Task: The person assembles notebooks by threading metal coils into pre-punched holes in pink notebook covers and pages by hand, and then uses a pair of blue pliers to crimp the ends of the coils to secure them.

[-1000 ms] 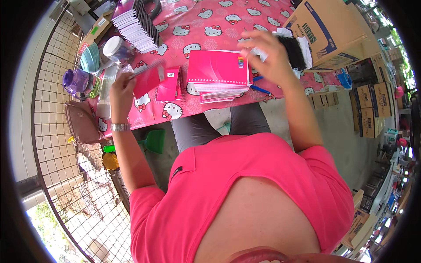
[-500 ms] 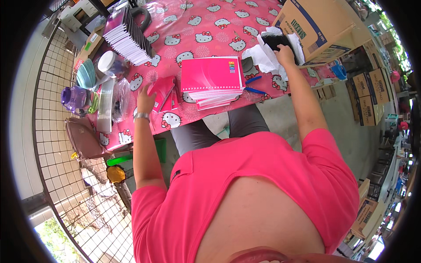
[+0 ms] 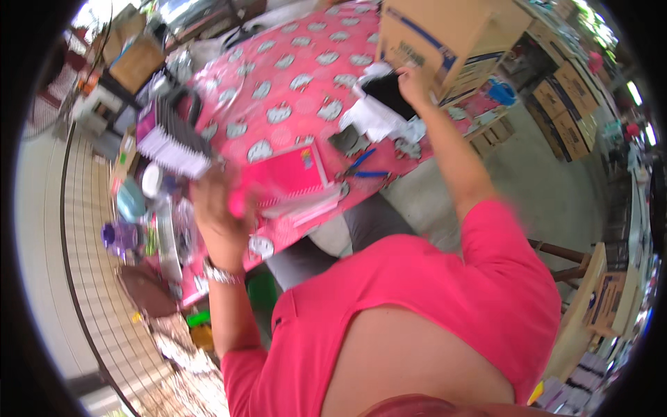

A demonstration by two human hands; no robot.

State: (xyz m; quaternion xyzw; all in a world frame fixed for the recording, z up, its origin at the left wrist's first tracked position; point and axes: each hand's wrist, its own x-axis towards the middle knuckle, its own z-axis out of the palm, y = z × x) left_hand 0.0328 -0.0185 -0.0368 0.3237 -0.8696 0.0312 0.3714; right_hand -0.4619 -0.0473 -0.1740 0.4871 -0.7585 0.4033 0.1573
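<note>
My left hand (image 3: 217, 217), with a watch on the wrist, is raised over the near edge of the table and closed on a small pink item (image 3: 237, 203), blurred by motion. Just to its right lies a stack of pink notebooks (image 3: 292, 182) on the pink patterned tablecloth (image 3: 292, 83). My right hand (image 3: 415, 83) reaches far across to a pile of white and black sheets (image 3: 379, 111) beside a cardboard box (image 3: 445, 35); whether it grips anything there I cannot tell. Blue pens (image 3: 365, 167) lie between the notebooks and the pile.
A rack of spiral-bound books (image 3: 174, 142) stands at the table's left. Jars, a purple bottle (image 3: 119, 236) and a clear container crowd the left edge. A wire fence runs along the left. More cardboard boxes (image 3: 563, 104) sit on the floor at right.
My left hand has lifted from the tablecloth with the pink item. My right hand has stretched farther out to the white and black pile by the box. The view has tilted.
</note>
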